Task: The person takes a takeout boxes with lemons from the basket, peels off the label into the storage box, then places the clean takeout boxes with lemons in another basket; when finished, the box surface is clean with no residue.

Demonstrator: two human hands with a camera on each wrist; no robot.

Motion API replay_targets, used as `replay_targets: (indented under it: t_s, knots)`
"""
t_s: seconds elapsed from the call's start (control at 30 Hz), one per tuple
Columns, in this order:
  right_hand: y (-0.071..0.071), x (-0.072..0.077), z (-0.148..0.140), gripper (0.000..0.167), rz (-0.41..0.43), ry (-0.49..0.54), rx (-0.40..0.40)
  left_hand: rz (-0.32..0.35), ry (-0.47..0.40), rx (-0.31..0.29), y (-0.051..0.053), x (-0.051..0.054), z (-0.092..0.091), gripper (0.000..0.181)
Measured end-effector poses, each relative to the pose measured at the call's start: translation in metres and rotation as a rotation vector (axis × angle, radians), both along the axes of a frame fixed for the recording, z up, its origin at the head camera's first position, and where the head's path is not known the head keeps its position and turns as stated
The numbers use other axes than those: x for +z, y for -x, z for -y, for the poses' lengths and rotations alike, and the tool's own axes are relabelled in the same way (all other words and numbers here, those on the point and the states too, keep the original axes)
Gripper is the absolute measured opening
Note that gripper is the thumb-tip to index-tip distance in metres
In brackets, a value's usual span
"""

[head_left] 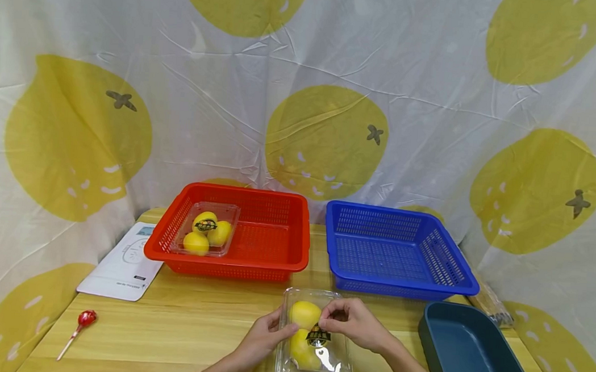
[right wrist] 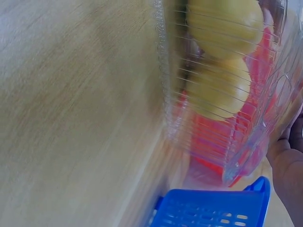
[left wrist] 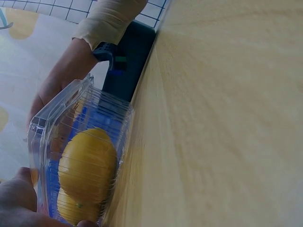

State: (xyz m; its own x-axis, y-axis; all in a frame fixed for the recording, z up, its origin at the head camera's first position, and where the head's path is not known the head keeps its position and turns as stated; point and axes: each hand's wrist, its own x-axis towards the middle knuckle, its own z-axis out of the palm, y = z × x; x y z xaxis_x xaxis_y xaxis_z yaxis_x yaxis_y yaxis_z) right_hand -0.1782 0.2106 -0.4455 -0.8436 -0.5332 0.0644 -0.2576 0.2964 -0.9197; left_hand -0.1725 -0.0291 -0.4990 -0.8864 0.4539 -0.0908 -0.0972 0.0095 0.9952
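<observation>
A clear plastic clamshell box (head_left: 339, 360) stands on the table in front of me, lid shut, with yellow lemons (head_left: 305, 314) inside. My left hand (head_left: 262, 338) grips its left side, thumb over the lid. At the top, my right hand (head_left: 353, 324) pinches the edge of a black label (head_left: 318, 338) lying on the lid. In the left wrist view the box wall (left wrist: 42, 137) and a lemon (left wrist: 88, 163) show close up; the left hand (left wrist: 16, 203) is partly cut off. Lemons (right wrist: 220, 90) also show through the box's side in the right wrist view.
Behind is a red basket (head_left: 273, 258) holding another labelled lemon box (head_left: 230, 216). A blue basket (head_left: 404, 289) stands to its right, with a dark teal tray (head_left: 487, 351) at the near right. To the left lie a white printed sheet (head_left: 119, 266) and a red lollipop (head_left: 85, 318).
</observation>
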Motion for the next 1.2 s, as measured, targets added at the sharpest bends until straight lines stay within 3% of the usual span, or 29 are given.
replay_targets:
  t_s: [0.23,0.47,0.63,0.83,1.03,1.2]
  knots:
    - [0.001,-0.001,-0.003,0.018,0.011,0.018,0.004,-0.001,0.009,-0.002,0.0,0.0,0.0,0.073]
    - [0.004,0.003,-0.009,0.023,0.124,0.113,-0.052,-0.019,0.028,-0.005,-0.004,-0.001,0.0,0.078]
    - [0.003,0.004,-0.009,0.024,0.127,0.061,-0.026,-0.008,0.022,-0.018,-0.005,-0.001,-0.001,0.077]
    - [0.003,0.004,-0.007,0.021,0.093,0.031,-0.041,-0.02,0.037,-0.004,-0.006,0.0,-0.001,0.075]
    - [0.004,0.006,-0.006,0.021,0.112,0.034,-0.048,-0.015,0.029,0.004,-0.007,-0.001,-0.001,0.076]
    - [0.003,0.014,-0.009,0.027,0.097,0.002,-0.059,-0.025,0.036,0.014,-0.006,-0.002,-0.001,0.078]
